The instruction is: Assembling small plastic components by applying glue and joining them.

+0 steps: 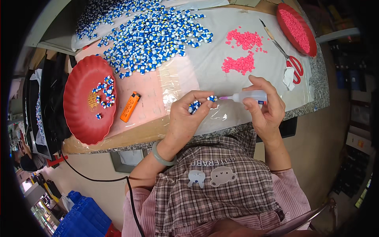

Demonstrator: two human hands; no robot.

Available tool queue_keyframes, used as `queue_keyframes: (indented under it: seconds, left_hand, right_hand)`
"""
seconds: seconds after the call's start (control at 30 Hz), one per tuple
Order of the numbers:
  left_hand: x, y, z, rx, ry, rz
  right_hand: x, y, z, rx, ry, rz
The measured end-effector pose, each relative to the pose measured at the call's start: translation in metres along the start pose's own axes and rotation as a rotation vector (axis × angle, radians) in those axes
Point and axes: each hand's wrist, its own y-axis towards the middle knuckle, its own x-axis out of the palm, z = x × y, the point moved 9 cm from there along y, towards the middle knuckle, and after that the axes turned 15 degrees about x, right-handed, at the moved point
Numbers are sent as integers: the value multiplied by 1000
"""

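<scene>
A stone-edged worktable point(316, 85) covered with clear plastic sheeting fills the upper half of the frame. Across its upper centre spreads a big heap of small blue-and-white figurine pieces point(154, 35). At the left sits a large red scalloped plate point(81, 114) with a few more of the blue-and-white pieces lying on it. A smaller red dish point(312, 43) in the upper right corner holds pink pellets, and two loose clusters of pink beads point(241, 51) lie on the sheeting right of centre. Red-handled scissors point(293, 63) rest beside that dish, with a scrap of white paper touching the handles. An orange lighter point(130, 106) lies just right of the large plate.

Near the frame's centre, at the table's front edge, the left hand point(187, 116) is curled, cupping several blue-and-white pieces in the palm, while its thumb and forefinger pinch one single piece point(212, 98) raised toward the right. The right hand point(266, 108) wraps its fingers around a small translucent squeeze bottle point(248, 96), thumb on top, held level. The bottle's thin purple nozzle point(224, 98) points left and its tip meets the pinched piece. A pale green bangle point(160, 156) circles the left wrist.
</scene>
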Motion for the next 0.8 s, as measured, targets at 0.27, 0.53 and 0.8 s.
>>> queue_keyframes:
  seconds: [0.27, 0.53, 0.8]
  left_hand:
    - [-1, 1, 2, 38, 46, -24]
    - [0, 0, 0, 29, 33, -13]
    - [2, 2, 1, 39, 23, -28]
  right_hand:
    - [1, 0, -3, 29, -24, 13]
    - [3, 1, -15, -114, -67, 23]
    - [-13, 5, 21, 166, 166, 10]
